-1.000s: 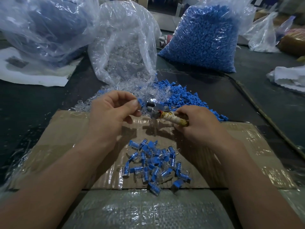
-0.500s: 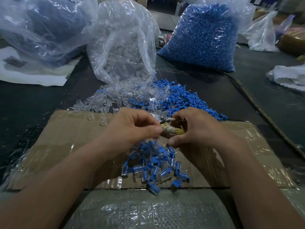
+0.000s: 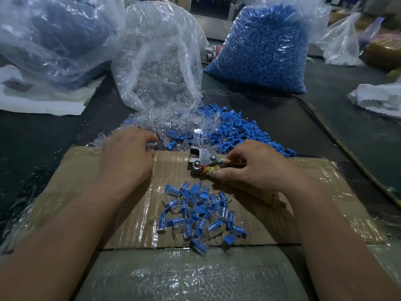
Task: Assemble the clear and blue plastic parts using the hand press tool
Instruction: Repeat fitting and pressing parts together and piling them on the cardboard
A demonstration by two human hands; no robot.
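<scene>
My right hand (image 3: 258, 166) grips the taped handles of the metal hand press tool (image 3: 202, 161), whose jaw points left and shows nothing in it. My left hand (image 3: 128, 153) reaches with curled fingers into the loose clear parts (image 3: 173, 124) at the far edge of the cardboard; whether it holds one is hidden. Loose blue parts (image 3: 238, 131) lie heaped to the right of the clear ones. A pile of assembled clear-and-blue pieces (image 3: 199, 211) lies on the taped cardboard sheet (image 3: 71, 183) between my forearms.
An open bag of clear parts (image 3: 160, 61) stands behind the loose heap, and a full bag of blue parts (image 3: 264, 48) stands to its right. A big crumpled plastic bag (image 3: 54, 38) fills the far left. White paper (image 3: 43, 98) and white bags (image 3: 379, 98) lie at the sides.
My left hand left the tool and moved up-left into the clear parts. My right hand moved the tool slightly right, jaw now bare. The assembled pile looks a little bigger.
</scene>
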